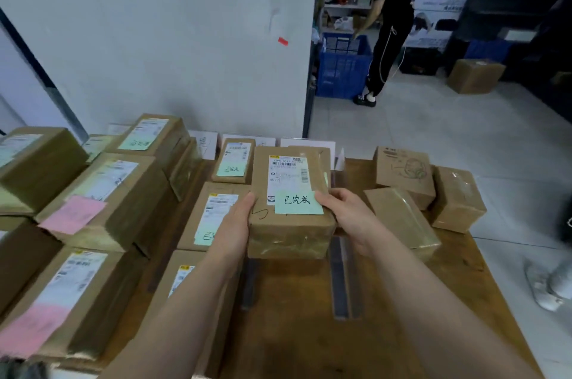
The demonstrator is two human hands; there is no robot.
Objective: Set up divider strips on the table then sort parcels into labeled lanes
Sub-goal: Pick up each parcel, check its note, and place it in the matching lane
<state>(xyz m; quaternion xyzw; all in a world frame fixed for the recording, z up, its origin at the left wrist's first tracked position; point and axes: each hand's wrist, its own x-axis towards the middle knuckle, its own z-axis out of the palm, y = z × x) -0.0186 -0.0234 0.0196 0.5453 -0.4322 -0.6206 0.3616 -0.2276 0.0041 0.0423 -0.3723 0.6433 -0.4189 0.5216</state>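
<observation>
Wooden table (pixel 387 332), divider strips (pixel 340 279) laid. Left hand (pixel 236 224) and right hand (pixel 346 214) clasp the taped parcel (pixel 291 224) by opposite sides; it looks rigid, light, slightly slick.

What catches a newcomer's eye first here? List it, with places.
The left hand and right hand grip a brown parcel at centre, a green note on its top. Stacked parcels with pink notes fill the left. Far back right, a person in black bends over a blue crate.

Dim, soft-focus, wide-angle edge warping.
</observation>
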